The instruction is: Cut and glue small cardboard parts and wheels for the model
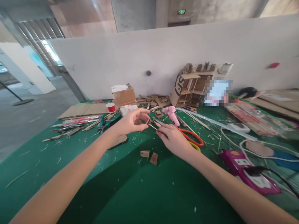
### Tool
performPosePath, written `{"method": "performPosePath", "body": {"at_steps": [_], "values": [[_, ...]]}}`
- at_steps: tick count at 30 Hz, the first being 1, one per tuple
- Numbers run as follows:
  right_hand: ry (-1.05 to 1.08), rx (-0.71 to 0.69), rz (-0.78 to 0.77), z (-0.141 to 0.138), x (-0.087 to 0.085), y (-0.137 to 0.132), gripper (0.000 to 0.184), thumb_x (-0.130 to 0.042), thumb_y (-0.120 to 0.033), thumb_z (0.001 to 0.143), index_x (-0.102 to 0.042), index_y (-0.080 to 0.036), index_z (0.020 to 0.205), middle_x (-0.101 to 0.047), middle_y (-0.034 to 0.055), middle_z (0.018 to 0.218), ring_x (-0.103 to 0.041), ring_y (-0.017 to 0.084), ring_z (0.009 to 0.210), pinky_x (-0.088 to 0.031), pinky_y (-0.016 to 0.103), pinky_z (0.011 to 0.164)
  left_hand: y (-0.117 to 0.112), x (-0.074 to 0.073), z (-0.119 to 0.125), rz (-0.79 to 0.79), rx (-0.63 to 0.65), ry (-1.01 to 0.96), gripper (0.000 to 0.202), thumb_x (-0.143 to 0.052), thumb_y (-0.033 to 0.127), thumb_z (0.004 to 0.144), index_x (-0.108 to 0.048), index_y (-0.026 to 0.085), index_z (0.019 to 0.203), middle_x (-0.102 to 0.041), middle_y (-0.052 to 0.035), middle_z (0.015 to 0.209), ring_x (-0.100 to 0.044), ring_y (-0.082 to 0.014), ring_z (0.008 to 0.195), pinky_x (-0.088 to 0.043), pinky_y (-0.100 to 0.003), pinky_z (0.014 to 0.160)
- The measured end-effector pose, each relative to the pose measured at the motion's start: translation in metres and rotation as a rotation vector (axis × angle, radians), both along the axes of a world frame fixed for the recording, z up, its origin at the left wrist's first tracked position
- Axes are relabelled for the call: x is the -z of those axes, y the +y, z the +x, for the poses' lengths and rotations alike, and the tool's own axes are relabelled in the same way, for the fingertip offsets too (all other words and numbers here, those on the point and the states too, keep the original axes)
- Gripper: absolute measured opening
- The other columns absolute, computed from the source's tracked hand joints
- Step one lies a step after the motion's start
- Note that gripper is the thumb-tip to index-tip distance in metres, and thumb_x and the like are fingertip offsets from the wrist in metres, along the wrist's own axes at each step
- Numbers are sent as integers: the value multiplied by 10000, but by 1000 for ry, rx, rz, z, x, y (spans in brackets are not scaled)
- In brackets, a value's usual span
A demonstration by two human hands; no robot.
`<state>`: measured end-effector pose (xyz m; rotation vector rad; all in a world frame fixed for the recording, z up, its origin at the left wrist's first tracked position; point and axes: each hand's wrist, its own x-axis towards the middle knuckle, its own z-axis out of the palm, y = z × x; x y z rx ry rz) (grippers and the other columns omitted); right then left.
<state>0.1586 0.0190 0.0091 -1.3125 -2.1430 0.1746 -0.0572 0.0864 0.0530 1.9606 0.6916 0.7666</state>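
Note:
My left hand [134, 120] is raised over the table's middle, thumb and fingers closed on a small cardboard piece [149, 121]. Facing it from the right, my right hand [174, 139] pinches a thin wooden stick [153, 127] whose far end meets or nearly meets that piece. A grey pointed tool [159, 121] shows just above the right fingers; whether they grip it I cannot tell. Below the hands, two small cut cardboard pieces [145, 153] lie on the green table [149, 193]. Beyond my right hand rests a pink glue gun [172, 115].
Orange-handled scissors [192, 137] lie beside my right wrist. A purple power strip [249, 172] with cables is at right. Pliers [104, 123], a red thread spool [111, 107] and sticks are at left. Behind stand a cardboard box [125, 95] and cardboard shelf [187, 88].

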Motion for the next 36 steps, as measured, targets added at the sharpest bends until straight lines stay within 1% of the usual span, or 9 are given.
{"method": "performPosePath", "body": {"at_steps": [6, 10, 12, 15, 18, 21, 25, 29, 36], "values": [[-182, -44, -17, -10, 1, -10, 215, -526, -232, 933, -712, -169, 846, -705, 84, 869, -613, 237, 875, -452, 378, 830, -13, 5, 13, 79, 13, 48, 329, -704, 283, 780, -638, 212, 1095, -648, -83, 1100, -620, -209, 1015, -531, -347, 821], [-128, -46, -128, -5, -4, -15, 154, -571, -266, 875, -671, -159, 922, -693, 99, 896, -618, 245, 864, -452, 366, 768, -19, 8, 19, 123, 40, 85, 320, -684, 290, 798, -643, 230, 1109, -646, -78, 1121, -619, -207, 1004, -526, -332, 806], [40, -27, -270, 2, -8, -15, 163, -589, -263, 821, -630, -172, 950, -689, 75, 872, -619, 220, 791, -448, 331, 691, -18, 9, 20, 126, 35, 79, 312, -680, 298, 802, -646, 228, 1104, -647, -81, 1119, -619, -206, 994, -522, -323, 791], [487, -19, -520, 10, -13, -10, 170, -478, -276, 847, -563, -195, 969, -668, 17, 758, -591, 163, 647, -401, 267, 554, -17, 11, 21, 105, 42, 65, 306, -686, 321, 803, -648, 222, 1090, -648, -80, 1109, -616, -204, 989, -514, -322, 801], [713, 15, -629, 8, -16, -5, 322, -346, -440, 935, -549, -197, 872, -621, 1, 650, -530, 139, 523, -332, 247, 465, -20, 13, 26, 54, 70, 35, 337, -694, 353, 801, -636, 223, 1106, -637, -74, 1102, -609, -196, 975, -499, -325, 816], [633, 55, -611, -2, -18, -3, 503, -276, -554, 956, -529, -200, 703, -568, 5, 571, -492, 131, 462, -338, 260, 458, -26, 13, 31, -11, 75, 15, 371, -695, 385, 801, -605, 212, 1116, -636, -55, 987, -603, -168, 847, -483, -298, 735], [525, 111, -510, -15, -23, 1, 490, -275, -464, 984, -496, -218, 623, -499, -8, 498, -461, 135, 441, -348, 273, 486, -33, 14, 35, -216, 48, -18, 334, -614, 460, 857, -527, 206, 1055, -550, 20, 715, -515, -111, 595, -409, -240, 548], [462, 164, -475, -24, -25, 9, 449, -311, -374, 981, -483, -222, 595, -480, -7, 467, -457, 147, 446, -344, 282, 509, -31, 20, 35, -451, 23, -132, 308, -518, 515, 900, -481, 215, 960, -491, 47, 640, -484, -95, 494, -374, -226, 469], [514, 114, -494, -34, -21, 17, 567, -207, -491, 990, -512, -217, 598, -522, 8, 501, -505, 155, 465, -392, 278, 509, -35, 16, 41, -288, -214, -106, 226, -446, 414, 946, -468, 215, 841, -477, 53, 523, -427, -92, 400, -284, -212, 398]]}}
